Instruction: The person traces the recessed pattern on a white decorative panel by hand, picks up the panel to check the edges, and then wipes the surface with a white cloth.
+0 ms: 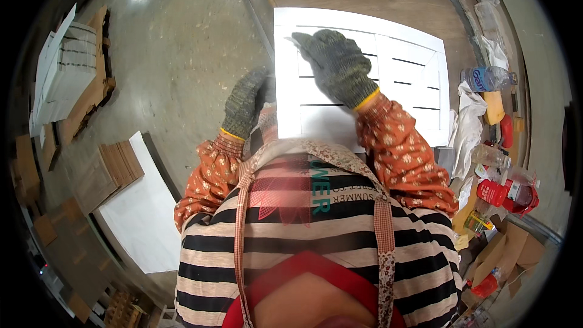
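Note:
A white slotted panel (340,123) lies on a brown work table in front of me, with several dark narrow slots across it. My right hand (340,67), in a dark grey-green knitted glove with a yellow cuff, is over the upper left of the panel. Its fingers are curled together, pointing toward the panel's left edge; a small pale tip shows at them, too blurred to name. My left hand (244,103), gloved the same way, is close beside the panel's left edge. Its fingers are blurred and bunched there, so their grip is not clear.
On the right stand a clear water bottle (489,78), a red-labelled bottle (490,192), white plastic wrap (467,112) and an open cardboard box (507,252). To the left are a pallet stack of white panels (73,70), brown boards (112,173) and a large white sheet (143,218).

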Demonstrator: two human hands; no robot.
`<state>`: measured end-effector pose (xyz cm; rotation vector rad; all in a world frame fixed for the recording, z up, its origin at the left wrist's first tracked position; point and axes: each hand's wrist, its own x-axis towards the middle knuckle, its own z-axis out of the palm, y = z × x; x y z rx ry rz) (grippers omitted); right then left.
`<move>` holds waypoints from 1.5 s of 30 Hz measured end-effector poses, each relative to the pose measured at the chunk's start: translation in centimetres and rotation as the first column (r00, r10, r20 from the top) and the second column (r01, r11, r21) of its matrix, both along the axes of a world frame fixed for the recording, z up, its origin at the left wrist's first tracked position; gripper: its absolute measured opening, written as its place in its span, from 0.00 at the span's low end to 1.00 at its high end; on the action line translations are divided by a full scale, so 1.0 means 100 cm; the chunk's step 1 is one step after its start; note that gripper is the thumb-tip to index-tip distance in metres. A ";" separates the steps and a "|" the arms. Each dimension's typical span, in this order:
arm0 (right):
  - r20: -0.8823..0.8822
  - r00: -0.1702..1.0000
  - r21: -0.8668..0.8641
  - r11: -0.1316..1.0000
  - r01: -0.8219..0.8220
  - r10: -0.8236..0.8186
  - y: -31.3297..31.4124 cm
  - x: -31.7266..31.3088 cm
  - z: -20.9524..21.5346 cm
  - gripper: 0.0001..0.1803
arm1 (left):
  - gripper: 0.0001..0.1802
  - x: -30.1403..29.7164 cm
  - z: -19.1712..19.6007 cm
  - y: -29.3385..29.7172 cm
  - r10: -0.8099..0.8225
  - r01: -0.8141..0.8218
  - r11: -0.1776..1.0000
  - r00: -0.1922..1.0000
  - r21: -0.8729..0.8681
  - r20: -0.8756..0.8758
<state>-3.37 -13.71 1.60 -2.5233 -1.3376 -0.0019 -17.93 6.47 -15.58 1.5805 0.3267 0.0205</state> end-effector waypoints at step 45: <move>-0.088 0.963 -0.597 0.760 -0.257 0.257 0.138 0.053 0.079 0.12 | 0.19 -0.034 0.114 -0.040 -0.171 0.149 0.917 0.985 -0.371 -0.027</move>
